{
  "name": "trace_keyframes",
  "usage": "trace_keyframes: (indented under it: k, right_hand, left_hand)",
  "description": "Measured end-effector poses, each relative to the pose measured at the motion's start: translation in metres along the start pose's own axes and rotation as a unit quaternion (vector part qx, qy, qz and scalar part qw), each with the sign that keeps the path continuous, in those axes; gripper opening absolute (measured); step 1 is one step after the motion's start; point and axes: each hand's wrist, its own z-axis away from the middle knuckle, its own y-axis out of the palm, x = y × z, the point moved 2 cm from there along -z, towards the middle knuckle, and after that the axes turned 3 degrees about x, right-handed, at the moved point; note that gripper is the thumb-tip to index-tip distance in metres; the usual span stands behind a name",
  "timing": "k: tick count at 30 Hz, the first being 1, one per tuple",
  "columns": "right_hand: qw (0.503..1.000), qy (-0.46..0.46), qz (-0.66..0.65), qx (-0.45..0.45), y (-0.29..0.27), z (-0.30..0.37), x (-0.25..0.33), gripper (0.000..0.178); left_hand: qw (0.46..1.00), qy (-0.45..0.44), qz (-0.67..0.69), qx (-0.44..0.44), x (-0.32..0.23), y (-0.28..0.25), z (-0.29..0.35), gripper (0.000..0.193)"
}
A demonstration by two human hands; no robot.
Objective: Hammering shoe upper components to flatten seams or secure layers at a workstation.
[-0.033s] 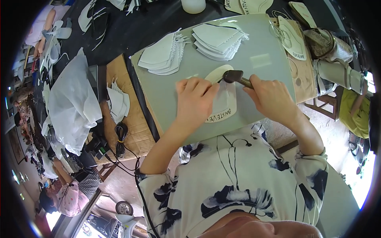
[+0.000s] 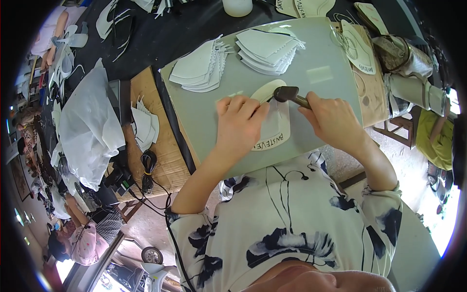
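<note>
A cream sole-shaped template [image 2: 266,87] with dark hand lettering along its near edge lies on the smooth grey board [image 2: 321,53]. Over it lies a thin white cut piece [image 2: 276,117]. My left hand [image 2: 239,121] rests on their left side with fingers curled and pressed down, the tips partly hidden. A hammer [image 2: 287,93] is gripped by its handle in my right hand [image 2: 335,121]. Its dark head sits over the upper part of the template, beside my left fingertips. A small dark edge shows between head and fingers; I cannot make it out.
Two fanned stacks of white cut pieces, left [image 2: 197,68] and right [image 2: 267,51], lie at the board's far side. More white pieces [image 2: 144,126] and a coiled black cable [image 2: 148,163] are on cardboard at left, near a white plastic bag [image 2: 87,131]. Another person [image 2: 82,238] sits lower left.
</note>
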Motion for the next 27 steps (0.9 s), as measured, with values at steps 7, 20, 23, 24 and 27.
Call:
trace_keyframes:
  k: [7,20,23,24,27]
  right_hand:
    - [0.998,-0.041,-0.031,-0.031,-0.014,-0.002,0.005,0.03]
    - [0.998,-0.052,0.019,-0.006,-0.017,-0.009,0.002,0.029]
    - [0.998,-0.051,0.029,0.019,-0.016,-0.012,0.003,0.03]
    - [0.997,-0.04,0.037,0.045,-0.014,-0.012,0.001,0.03]
    - [0.996,-0.032,0.045,0.073,-0.014,-0.011,0.001,0.03]
  left_hand:
    - [1.0,0.016,-0.01,0.012,-0.001,0.001,0.001,0.027]
    - [1.0,0.011,-0.003,0.015,0.001,0.001,0.002,0.027]
    - [1.0,0.014,0.004,0.022,0.001,0.001,0.0,0.029]
    - [1.0,0.014,0.003,0.022,0.001,0.001,0.0,0.029]
    - [0.999,0.026,-0.023,0.012,0.001,0.002,0.003,0.031]
